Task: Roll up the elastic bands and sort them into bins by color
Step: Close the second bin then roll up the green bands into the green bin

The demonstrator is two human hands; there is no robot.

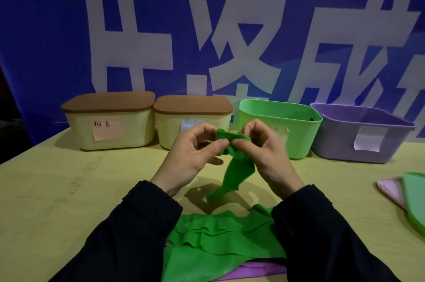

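My left hand [195, 155] and right hand [262, 153] pinch a half-rolled green band [230, 141] above the yellow-green table [69, 189]. Behind stand four bins, the green bin [296, 134] open, before a blue banner [46, 29].

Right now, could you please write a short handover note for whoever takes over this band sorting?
Left hand and right hand: both pinch the started roll of the green band, its tail hanging to the table.
Green bin and purple bin are open; their lids lie at right. Two cream bins are lidded.
Left: finish rolling, drop in the green bin, then the purple band under the loose green length.
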